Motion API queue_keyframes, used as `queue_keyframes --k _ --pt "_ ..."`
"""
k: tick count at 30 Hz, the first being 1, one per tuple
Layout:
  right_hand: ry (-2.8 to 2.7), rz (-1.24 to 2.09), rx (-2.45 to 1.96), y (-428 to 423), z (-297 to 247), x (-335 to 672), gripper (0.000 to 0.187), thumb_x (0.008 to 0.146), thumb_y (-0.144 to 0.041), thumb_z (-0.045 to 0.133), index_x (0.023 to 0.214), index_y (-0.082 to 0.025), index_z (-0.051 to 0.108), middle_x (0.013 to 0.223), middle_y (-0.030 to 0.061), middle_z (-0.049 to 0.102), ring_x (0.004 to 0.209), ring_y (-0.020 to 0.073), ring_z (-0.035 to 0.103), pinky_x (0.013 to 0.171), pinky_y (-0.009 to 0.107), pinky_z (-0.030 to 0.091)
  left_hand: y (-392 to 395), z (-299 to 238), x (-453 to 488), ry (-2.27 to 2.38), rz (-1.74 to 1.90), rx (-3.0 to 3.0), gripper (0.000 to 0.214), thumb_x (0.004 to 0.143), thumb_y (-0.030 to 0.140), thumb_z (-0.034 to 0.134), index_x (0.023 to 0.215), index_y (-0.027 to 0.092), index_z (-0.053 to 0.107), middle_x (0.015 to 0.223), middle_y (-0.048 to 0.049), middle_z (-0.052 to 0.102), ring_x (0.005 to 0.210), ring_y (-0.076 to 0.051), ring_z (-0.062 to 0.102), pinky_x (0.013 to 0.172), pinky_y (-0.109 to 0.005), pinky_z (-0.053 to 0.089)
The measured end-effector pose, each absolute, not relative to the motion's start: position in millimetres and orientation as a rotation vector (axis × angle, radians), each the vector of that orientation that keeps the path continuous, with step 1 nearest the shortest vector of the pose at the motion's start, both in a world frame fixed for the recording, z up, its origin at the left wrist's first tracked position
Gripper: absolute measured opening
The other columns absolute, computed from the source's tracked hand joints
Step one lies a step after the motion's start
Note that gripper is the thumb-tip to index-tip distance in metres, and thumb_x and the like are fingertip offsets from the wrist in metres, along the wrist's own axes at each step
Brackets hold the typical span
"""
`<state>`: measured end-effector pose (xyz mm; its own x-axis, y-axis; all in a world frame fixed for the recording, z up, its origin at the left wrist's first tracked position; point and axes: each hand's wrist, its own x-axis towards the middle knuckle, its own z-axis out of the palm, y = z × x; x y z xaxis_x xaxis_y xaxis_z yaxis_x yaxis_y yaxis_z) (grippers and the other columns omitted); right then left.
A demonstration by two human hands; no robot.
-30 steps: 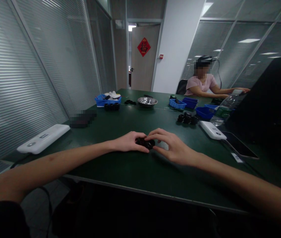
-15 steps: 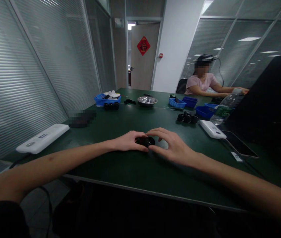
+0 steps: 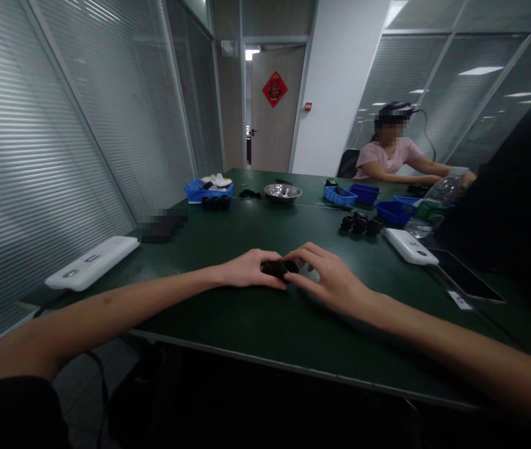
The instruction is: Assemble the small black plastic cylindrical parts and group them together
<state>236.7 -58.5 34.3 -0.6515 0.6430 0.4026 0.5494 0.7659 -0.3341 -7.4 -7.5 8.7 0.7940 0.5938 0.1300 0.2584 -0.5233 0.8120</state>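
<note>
At the near middle of the green table point(image 3: 228, 315), my left hand point(image 3: 245, 268) is wrapped around a small black rounded part point(image 3: 274, 269). Its thumb and fingers hold the part from the left, low over the tabletop. From the right, my right hand point(image 3: 328, 274) curves over the same part, thumb and fingertips at its end. Those fingers are bent and look closed on the part's right side. Much of the part is hidden between both hands, so its exact kind cannot be made out.
Several black rounded parts point(image 3: 360, 223) sit right of centre. Farther back are a metal bowl point(image 3: 282, 194), a blue basket point(image 3: 209, 192) and blue trays point(image 3: 394, 212). A plastic bottle point(image 3: 436, 206), white power bank point(image 3: 410, 246) and phone point(image 3: 468, 274) lie right. A person point(image 3: 391, 156) sits beyond.
The view has turned slightly left, so everything sits a little farther right. My right fingertips have shifted slightly at the black part's end, and its round opening shows less. My left hand keeps its hold.
</note>
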Motion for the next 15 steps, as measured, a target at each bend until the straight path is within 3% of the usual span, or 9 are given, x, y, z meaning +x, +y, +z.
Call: queue_keyframes --k 2,7,12,15 --pt "-2.467 0.278 -0.880 -57.3 34.3 236.3 0.026 0.099 -0.031 0.064 0.123 -0.019 0.063 0.116 0.0105 0.064 0.098 0.0231 0.065 0.087 0.043 0.058 -7.1 8.2 -7.6 0.617 0.507 2.132 0.049 0.084 0.042 0.080 0.125 0.019 0.068 0.113 -0.0049 0.068 0.099 -0.021 0.061 0.081 -0.030 0.044" --pt "-2.520 0.337 -0.707 -58.2 40.4 237.3 0.033 0.098 -0.019 0.064 0.131 -0.024 0.061 0.130 0.0093 0.064 0.120 0.0246 0.061 0.102 0.046 0.052 -6.2 7.1 -7.7 0.679 0.502 2.143 0.044 0.082 0.046 0.080 0.114 0.017 0.070 0.097 -0.0022 0.067 0.086 -0.018 0.060 0.073 -0.028 0.042" --pt "-2.465 0.265 -0.844 -58.9 40.6 235.8 0.027 0.098 -0.030 0.066 0.123 -0.020 0.065 0.118 0.0108 0.066 0.105 0.0249 0.065 0.091 0.045 0.057 -7.6 8.1 -7.1 0.635 0.507 2.124 0.043 0.084 0.040 0.080 0.118 0.017 0.069 0.105 -0.0035 0.067 0.094 -0.019 0.061 0.079 -0.029 0.044" --pt "-2.490 0.275 -0.797 -58.4 40.8 235.7 0.025 0.098 -0.025 0.065 0.122 -0.019 0.065 0.119 0.0114 0.066 0.106 0.0245 0.065 0.091 0.044 0.057 -8.5 9.5 -7.3 0.639 0.499 2.109 0.042 0.084 0.040 0.080 0.117 0.016 0.068 0.105 -0.0034 0.067 0.094 -0.019 0.061 0.078 -0.028 0.045"
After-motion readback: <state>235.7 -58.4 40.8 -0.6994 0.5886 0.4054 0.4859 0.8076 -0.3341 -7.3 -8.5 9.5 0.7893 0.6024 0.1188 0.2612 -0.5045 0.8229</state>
